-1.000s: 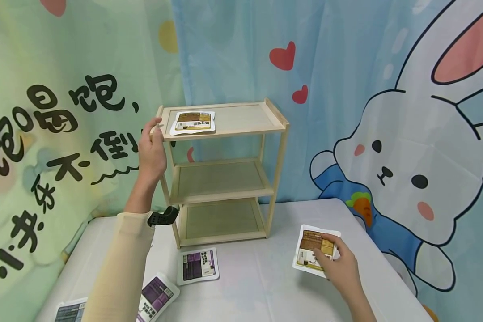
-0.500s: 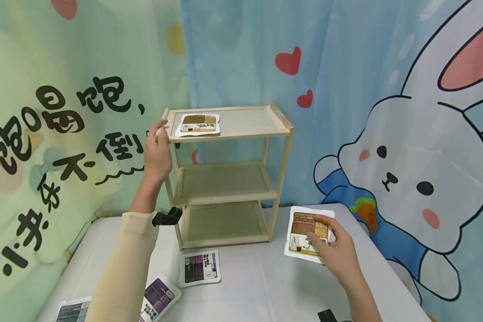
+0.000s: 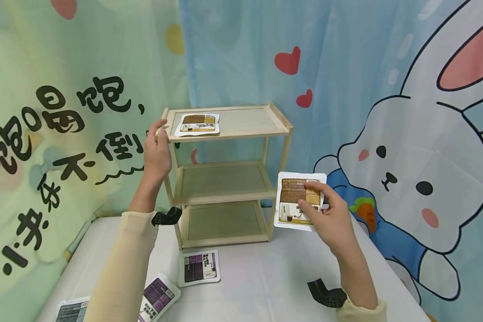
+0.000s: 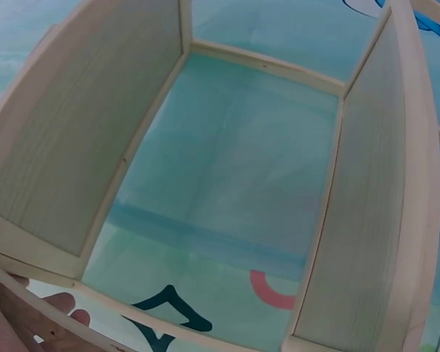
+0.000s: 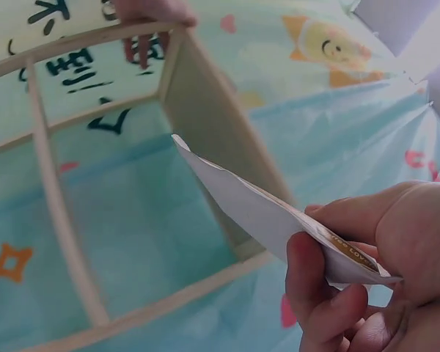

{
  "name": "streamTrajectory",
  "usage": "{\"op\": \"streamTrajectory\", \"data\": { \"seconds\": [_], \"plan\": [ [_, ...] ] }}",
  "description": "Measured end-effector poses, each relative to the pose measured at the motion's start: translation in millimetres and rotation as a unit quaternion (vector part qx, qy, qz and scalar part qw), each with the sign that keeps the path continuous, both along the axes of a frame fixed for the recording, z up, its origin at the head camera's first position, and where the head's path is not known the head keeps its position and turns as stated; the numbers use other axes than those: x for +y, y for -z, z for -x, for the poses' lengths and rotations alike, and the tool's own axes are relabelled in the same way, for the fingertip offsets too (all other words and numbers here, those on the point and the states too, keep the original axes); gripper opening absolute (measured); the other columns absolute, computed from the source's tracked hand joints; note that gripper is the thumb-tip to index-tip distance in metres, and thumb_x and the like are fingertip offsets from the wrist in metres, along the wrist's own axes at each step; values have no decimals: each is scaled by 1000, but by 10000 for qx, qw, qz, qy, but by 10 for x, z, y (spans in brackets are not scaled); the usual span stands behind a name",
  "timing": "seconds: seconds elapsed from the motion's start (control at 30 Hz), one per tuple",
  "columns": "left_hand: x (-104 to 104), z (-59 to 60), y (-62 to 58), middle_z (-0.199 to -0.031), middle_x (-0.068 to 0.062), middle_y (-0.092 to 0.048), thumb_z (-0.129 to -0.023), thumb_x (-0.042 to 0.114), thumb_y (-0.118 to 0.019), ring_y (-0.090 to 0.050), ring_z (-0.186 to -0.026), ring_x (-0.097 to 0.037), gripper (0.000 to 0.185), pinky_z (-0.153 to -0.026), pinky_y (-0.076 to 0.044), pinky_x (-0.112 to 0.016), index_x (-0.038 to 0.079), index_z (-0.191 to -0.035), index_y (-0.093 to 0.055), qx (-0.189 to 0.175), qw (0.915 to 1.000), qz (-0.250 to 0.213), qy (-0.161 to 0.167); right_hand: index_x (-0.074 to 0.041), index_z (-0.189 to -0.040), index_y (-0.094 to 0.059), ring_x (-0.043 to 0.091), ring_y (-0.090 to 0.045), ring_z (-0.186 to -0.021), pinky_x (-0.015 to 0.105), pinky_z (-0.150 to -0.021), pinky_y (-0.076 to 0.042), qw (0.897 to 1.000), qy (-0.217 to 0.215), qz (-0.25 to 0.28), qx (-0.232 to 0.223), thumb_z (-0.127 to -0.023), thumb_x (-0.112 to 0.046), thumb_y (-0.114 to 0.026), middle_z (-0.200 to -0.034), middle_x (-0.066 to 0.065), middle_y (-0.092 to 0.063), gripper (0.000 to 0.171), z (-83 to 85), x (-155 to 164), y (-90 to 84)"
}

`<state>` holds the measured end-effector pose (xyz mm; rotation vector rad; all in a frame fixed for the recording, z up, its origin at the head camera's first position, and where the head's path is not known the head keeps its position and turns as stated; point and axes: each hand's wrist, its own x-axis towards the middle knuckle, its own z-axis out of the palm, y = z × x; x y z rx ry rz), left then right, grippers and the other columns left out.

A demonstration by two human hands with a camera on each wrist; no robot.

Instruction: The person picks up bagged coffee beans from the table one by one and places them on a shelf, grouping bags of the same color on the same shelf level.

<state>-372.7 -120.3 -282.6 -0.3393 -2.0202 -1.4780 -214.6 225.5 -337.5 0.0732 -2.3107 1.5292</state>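
Observation:
My left hand [image 3: 158, 154] grips the left end of the top tier of a three-tier wooden shelf [image 3: 245, 120]. Its fingertips [image 4: 62, 302] show past the end rail in the left wrist view. Up off the table, my right hand [image 3: 333, 219] pinches a flat white packet with a brown and yellow label [image 3: 291, 190] between thumb and fingers, in front of the shelf's right post. The right wrist view shows this packet [image 5: 238, 202] edge-on, tilted, its plain underside visible. A similar brown-labelled packet [image 3: 197, 124] lies at the left of the top tier.
Two purple-labelled packets, one flat before the shelf [image 3: 199, 268] and one partly behind my left sleeve [image 3: 158, 295], lie on the white table [image 3: 257, 286]. A blue-grey packet [image 3: 70, 311] is cut off at the bottom left. Printed curtains [image 3: 233, 53] hang close behind.
My right hand has lifted the brown-labelled packet from low over the table, up and left toward the shelf. The left hand keeps its grip on the shelf.

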Motion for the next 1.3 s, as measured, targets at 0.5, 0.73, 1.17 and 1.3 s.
{"op": "streamTrajectory", "data": {
  "seconds": [0.5,0.73,1.17,1.3],
  "plan": [
    [1,35,36,-135,-19,-49,-103,27,-30,-45,-101,-24,46,-81,-34,-37,8,-142,-46,-57,10000,-3,-65,-5,-132,-54,28,-60,-86,24,-63,-54,9952,-521,-144,820,-94,-14,-64,-124,16,-49,40,313,-170,-667],
    [-4,34,40,-132,-20,-49,-103,27,-30,-45,-99,-25,46,-78,-32,-35,6,-141,-46,70,10000,-57,-4,-7,-133,-54,24,-56,-92,23,-66,-53,9931,-705,-20,938,-95,-17,-63,-128,12,-48,40,474,-287,-1053],
    [-5,31,21,-132,-19,-48,-103,29,-29,-42,-90,-22,47,-75,-32,-33,8,-142,-46,26,10000,-57,14,-16,-135,-55,22,-50,-110,30,-77,-52,9965,-599,-234,532,-95,-22,-63,-128,6,-47,41,912,-535,-1598],
    [1,26,22,-128,-20,-49,-103,26,-29,-40,-83,-22,46,-71,-31,-32,6,-141,-46,91,9999,-89,32,-17,-135,-54,20,-50,-108,29,-77,-50,9970,-632,-283,334,-95,-23,-63,-129,6,-47,42,1024,-575,-1674]
  ]
}}
